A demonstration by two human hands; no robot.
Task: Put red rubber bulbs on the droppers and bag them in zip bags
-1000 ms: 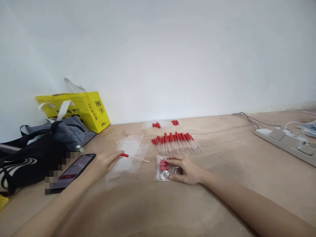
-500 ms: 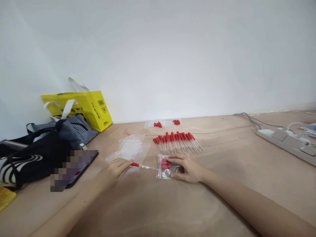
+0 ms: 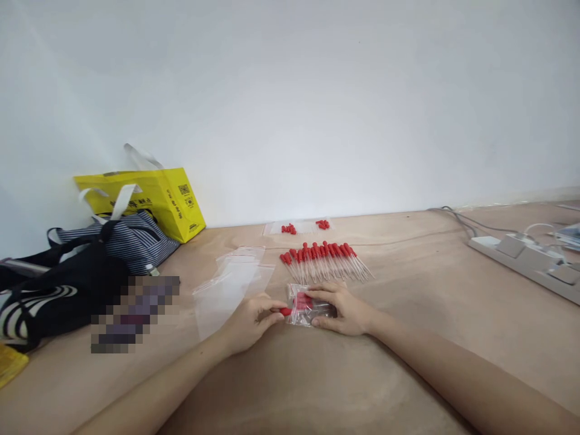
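Observation:
My left hand (image 3: pixel 254 319) pinches the red rubber bulb of a glass dropper (image 3: pixel 285 312) at the left edge of a small clear zip bag (image 3: pixel 294 319). The dropper's tube now runs into the bag's mouth. Red bulbs of other droppers (image 3: pixel 302 300) show inside the bag. With thumb and fingers, my right hand (image 3: pixel 341 309) holds the bag down on the table and hides its right part. Just behind stands a row of several red-topped droppers (image 3: pixel 324 261) lying side by side. Flat clear zip bags (image 3: pixel 235 287) lie behind my left hand.
More red bulbs (image 3: pixel 289 229) and thin tubes lie on clear plastic by the wall. At left are a yellow bag (image 3: pixel 190 211), a striped bag (image 3: pixel 140 241), a black bag (image 3: pixel 90 296) and a blurred-out phone (image 3: pixel 136 314). A power strip (image 3: pixel 521 260) with cables lies at right.
My left hand has moved right with the dropper, whose tube has gone from outside the zip bag to inside it. My right hand stays on the bag.

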